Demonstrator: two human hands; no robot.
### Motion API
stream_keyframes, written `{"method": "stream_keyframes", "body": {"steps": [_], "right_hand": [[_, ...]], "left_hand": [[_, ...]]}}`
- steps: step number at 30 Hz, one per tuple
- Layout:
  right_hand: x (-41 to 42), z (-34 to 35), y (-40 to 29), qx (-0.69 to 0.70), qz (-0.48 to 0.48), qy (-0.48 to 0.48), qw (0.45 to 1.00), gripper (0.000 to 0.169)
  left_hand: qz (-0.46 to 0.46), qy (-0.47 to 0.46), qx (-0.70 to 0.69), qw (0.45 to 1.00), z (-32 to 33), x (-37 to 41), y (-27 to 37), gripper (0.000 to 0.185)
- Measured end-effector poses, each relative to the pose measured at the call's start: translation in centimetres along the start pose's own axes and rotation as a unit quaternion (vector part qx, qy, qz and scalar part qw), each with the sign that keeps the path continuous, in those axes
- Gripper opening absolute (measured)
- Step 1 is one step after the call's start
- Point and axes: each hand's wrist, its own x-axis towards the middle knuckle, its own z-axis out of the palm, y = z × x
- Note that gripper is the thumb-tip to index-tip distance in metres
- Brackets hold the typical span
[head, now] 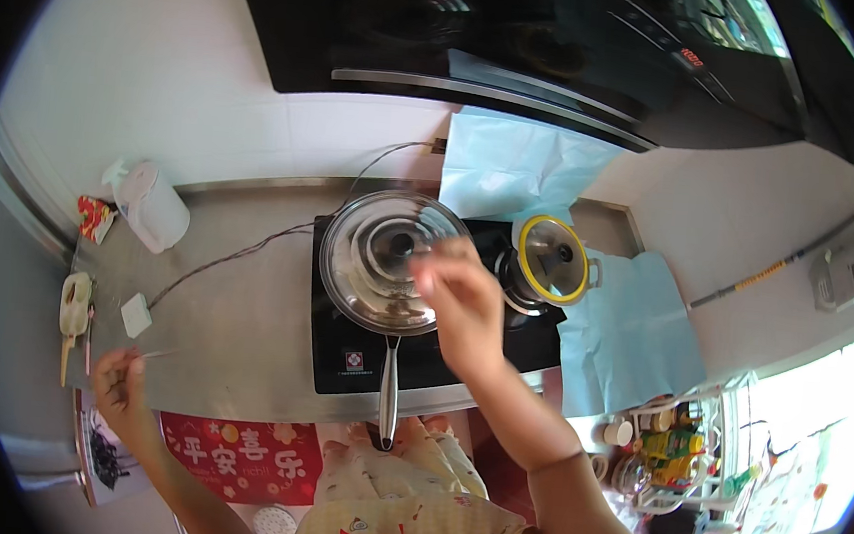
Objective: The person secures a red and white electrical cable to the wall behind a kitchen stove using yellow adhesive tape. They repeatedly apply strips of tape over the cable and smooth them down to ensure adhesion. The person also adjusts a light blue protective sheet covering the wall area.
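A wide frying pan with a long steel handle sits on the left part of the black cooktop. Its domed glass lid has a black knob. My right hand, blurred, is over the lid's right side with the fingertips near the knob; whether they touch or hold anything cannot be made out. At the counter's front left, my left hand has its fingers curled around the end of a thin pale stick. The stick is too small to name exactly.
A small pot with a yellow-rimmed glass lid stands right of the pan. Light-blue sheets cover the right counter and back wall. A white power adapter with a cord, a white canister and a range hood surround the work area.
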Motion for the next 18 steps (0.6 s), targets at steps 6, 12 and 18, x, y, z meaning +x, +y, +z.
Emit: {"method": "stream_keyframes", "body": {"steps": [6,12,18], "right_hand": [[12.5,-3.4,17.9,0.183,0.278,-0.05,0.942,0.011],[21.6,-6.0,28.5,0.098,0.307,-0.117,0.94,0.009],[23.0,-8.6,33.7,0.066,0.295,-0.192,0.934,0.011]], "left_hand": [[-0.064,-0.1,0.028,0.992,9.3,-0.8,5.5,0.031],[-0.03,-0.141,0.069,0.987,18.5,2.4,5.5,0.036],[-0.084,-0.119,0.081,0.986,22.6,2.4,1.3,0.033]]}}
